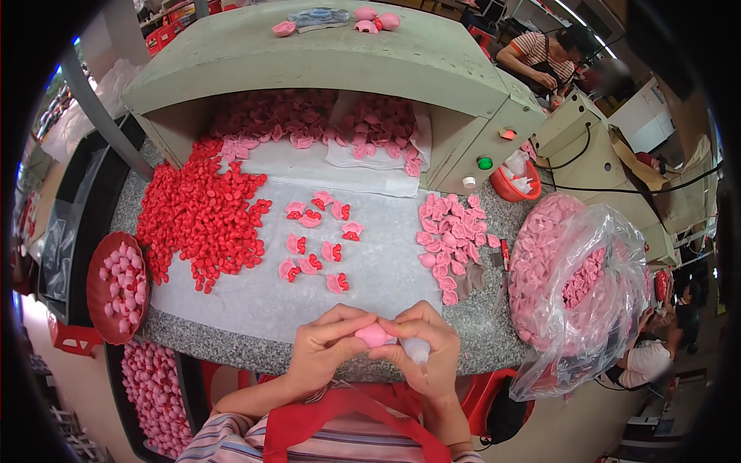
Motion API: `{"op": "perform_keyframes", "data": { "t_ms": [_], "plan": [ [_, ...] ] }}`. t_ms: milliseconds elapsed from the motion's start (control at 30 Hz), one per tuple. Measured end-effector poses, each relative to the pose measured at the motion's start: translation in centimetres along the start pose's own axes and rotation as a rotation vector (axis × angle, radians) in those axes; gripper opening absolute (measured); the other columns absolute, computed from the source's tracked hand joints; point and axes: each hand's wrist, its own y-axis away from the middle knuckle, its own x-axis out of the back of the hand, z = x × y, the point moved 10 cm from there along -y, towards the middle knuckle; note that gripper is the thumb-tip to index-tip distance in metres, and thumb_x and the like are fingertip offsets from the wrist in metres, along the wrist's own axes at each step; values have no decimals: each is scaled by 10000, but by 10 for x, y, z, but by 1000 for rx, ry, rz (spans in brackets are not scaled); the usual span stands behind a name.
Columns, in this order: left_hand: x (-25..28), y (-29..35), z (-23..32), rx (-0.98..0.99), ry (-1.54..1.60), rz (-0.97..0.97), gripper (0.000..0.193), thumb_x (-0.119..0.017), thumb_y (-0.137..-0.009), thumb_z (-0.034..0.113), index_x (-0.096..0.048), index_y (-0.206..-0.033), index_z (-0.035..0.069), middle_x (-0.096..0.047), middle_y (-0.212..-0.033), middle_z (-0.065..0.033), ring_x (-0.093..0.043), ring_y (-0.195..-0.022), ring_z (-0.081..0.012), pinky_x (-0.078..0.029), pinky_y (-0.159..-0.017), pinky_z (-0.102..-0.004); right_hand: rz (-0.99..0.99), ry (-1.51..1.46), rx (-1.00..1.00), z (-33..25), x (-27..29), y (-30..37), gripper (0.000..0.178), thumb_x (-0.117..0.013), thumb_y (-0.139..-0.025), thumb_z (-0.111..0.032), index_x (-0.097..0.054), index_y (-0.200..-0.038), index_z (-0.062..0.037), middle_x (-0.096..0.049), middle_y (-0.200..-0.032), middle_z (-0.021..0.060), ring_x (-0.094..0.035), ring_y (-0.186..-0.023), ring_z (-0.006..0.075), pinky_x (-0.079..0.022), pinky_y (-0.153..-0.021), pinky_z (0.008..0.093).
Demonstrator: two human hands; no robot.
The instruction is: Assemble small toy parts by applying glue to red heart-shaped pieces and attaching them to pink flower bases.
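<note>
1. At nine o'clock, a round red tray [96,262] of pale pink pieces sat at the left edge of the speckled stone worktop [494,343].
2. Below it, at about seven o'clock, a bin of pink pieces [154,397] stood under the worktop.
3. At ten o'clock, a heap of small red parts [197,212] spread over the white sheet [247,297], reaching up toward the mouth of the grey-green hood [324,54].
4. Near the centre, a loose cluster of assembled pink-and-red pieces [316,239] lay on the sheet, each apart from its neighbours.
5. At six o'clock, the left hand [324,347] had its fingers closed on the left side of a small pink piece [374,335], held just above the near worktop edge.
6. The right hand [424,343] pinched the same piece from the right, its fingers also curled round a small whitish squeeze tube [417,351] that pointed downward.
7. At about two o'clock from the hands, a pile of plain pink shells [448,231] lay at the sheet's right edge.
8. At three o'clock, a clear plastic bag [602,309] gaped over a big mound of pink shells [548,262].
9. At one o'clock, another person [540,58] sat working beyond the hood.
</note>
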Motion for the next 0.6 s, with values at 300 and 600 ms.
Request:
{"op": "perform_keyframes", "data": {
  "t_ms": [300,600],
  "plan": [
    [-2,-20,32,107,-777,-156,481,-813,-569,118,-571,-962,-16,-627,-882,-113,-609,-780,-162,-493,-740,-282,-369,-212,-236,25,-28,-20,259,-777,-607,-63,-669,-840,-30,-554,-716,42,-507,-635,111,-412,-564,242],
    [-6,-9,-35,438,779,78,390,-542,-851,96,-425,-1217,27,-553,-1092,-140,-553,-1032,-266,-502,-830,-344,102,107,-54,3,-7,0,502,-823,-538,-139,-598,-978,-54,-519,-915,69,-525,-751,158,-441,-645,248]
  ]
}}
